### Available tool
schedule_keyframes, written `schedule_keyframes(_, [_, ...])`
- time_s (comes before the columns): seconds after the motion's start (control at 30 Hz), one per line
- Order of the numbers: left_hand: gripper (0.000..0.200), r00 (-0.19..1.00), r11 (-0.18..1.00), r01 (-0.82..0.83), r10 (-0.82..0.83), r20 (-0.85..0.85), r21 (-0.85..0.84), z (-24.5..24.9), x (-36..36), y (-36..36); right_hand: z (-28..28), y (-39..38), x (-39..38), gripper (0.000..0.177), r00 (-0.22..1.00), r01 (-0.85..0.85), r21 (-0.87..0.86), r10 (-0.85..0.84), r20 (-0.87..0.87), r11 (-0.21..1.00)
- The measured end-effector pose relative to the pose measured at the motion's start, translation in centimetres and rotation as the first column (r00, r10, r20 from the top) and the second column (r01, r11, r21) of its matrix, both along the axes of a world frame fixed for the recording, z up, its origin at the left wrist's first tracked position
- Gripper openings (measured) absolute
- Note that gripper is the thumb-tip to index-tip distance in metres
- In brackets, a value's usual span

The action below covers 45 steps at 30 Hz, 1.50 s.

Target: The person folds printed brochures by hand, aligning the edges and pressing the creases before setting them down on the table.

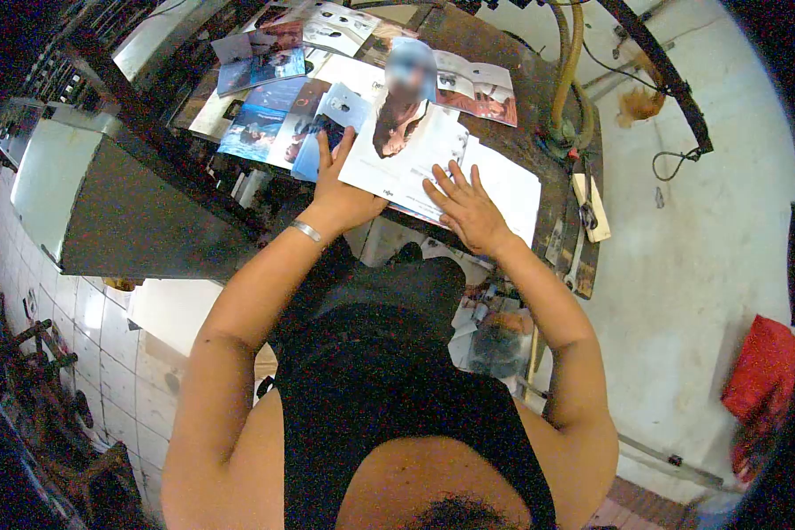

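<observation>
A white printed sheet [373,173] with a picture of a person in brown clothing lies at the near edge of a dark worktable [468,40]. On its right part my right hand [470,210] rests flat, fingers spread. My left hand [344,193] is at the sheet's left edge, fingers stretched apart; the sheet hides part of it. Its fingertips reach a light-blue leaflet [349,108]. Another white sheet [514,187] sticks out to the right, beside my right hand. Farther left lies a blue printed leaflet [258,119].
An opened brochure [475,87] and other printed papers [336,25] cover the table's far part. A wrench [578,261] and a wooden strip [592,208] lie at the right edge, near yellowish hoses [571,66]. A large metal machine part [150,208] stands left. Red cloth [762,367] hangs right.
</observation>
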<state>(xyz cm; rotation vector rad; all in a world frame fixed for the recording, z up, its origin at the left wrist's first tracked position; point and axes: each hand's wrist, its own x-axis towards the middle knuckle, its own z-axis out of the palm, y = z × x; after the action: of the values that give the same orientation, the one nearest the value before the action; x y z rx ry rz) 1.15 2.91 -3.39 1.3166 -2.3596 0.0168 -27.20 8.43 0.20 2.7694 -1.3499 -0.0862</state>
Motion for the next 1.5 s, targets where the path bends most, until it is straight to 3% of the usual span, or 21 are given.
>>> schedule_keyframes(0.33, [0.066,0.999,0.998,-0.008,0.005,0.051,0.06,1.5,0.0,0.1,1.0,-0.1,0.6,0.078,0.992,0.005,0.022,-0.003,-0.127,1.0])
schedule_keyframes(0.53, [0.068,0.999,0.998,-0.009,0.007,0.035,0.065,2.1,0.2,0.2,1.0,0.2,1.0,0.081,0.991,0.066,0.009,-0.064,-0.116,0.998])
schedule_keyframes(1.27, [0.067,0.999,0.998,0.016,-0.019,0.044,0.067,1.3,0.4,0.2,2.1,-0.5,0.8,0.076,0.993,-0.029,0.083,0.038,-0.112,0.996])
schedule_keyframes(1.37, [0.07,0.997,0.996,0.004,-0.01,0.07,0.085,2.0,0.5,0.1,2.1,-0.5,0.9,0.075,0.993,-0.024,0.093,0.034,-0.112,0.995])
schedule_keyframes(1.5, [0.073,0.967,0.983,-0.13,0.097,0.238,0.128,5.2,2.3,-0.3,2.4,-0.4,1.0,0.075,0.994,-0.016,0.097,0.027,-0.11,0.995])
